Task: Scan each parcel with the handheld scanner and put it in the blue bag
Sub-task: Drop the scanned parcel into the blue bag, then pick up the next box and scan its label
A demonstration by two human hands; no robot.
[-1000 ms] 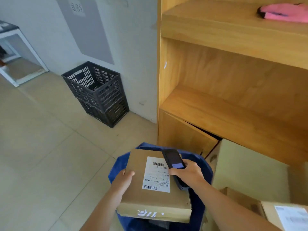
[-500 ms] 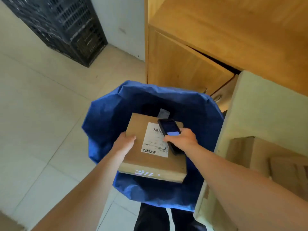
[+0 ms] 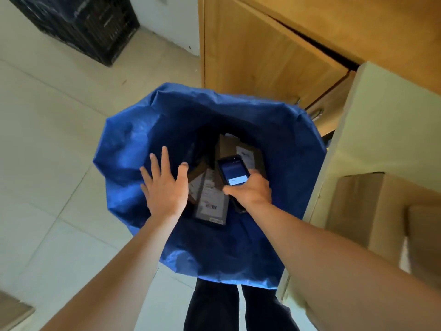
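Observation:
The blue bag (image 3: 148, 130) stands open on the floor right below me. A cardboard parcel (image 3: 210, 199) with a white barcode label lies tilted deep inside it, on top of other parcels (image 3: 238, 149). My left hand (image 3: 164, 187) hovers over the bag's mouth with its fingers spread and nothing in it. My right hand (image 3: 250, 189) grips the black handheld scanner (image 3: 232, 172), its lit screen facing up, just above the parcels.
A wooden cabinet (image 3: 262, 51) stands behind the bag with a drawer ajar. A pale box (image 3: 381, 130) and brown cartons (image 3: 372, 211) sit to the right. A black plastic crate (image 3: 83, 22) rests at the back left on the tiled floor.
My left hand has let go of the labelled parcel, which has dropped into the blue bag. The hand's fingers have spread open. The camera has tilted further down.

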